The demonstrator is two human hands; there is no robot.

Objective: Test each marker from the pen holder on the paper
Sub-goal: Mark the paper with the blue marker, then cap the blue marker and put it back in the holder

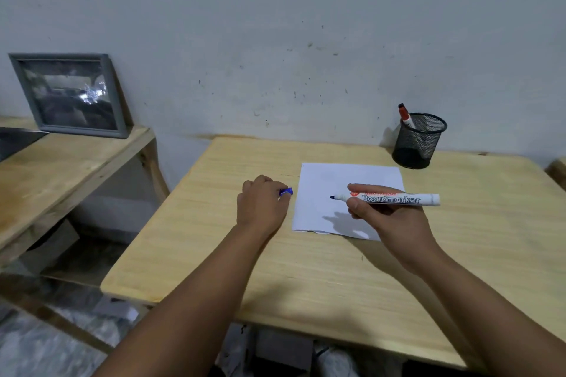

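Note:
A white sheet of paper (pixel 324 187) lies on the wooden table (pixel 306 269). Above it my right hand (pixel 386 214) holds an uncapped white board marker (pixel 398 198) level, its blue tip pointing left over the sheet. My left hand (pixel 260 203) rests on the table just left of the paper, closed around the blue cap (pixel 287 191), whose end sticks out of the fingers. A black mesh pen holder (pixel 418 141) stands at the back right with a red-capped marker (pixel 406 116) leaning in it. No marks show on the paper.
A grey picture frame (pixel 70 95) leans against the wall on a lower wooden bench (pixel 61 168) to the left. The wall runs right behind the table.

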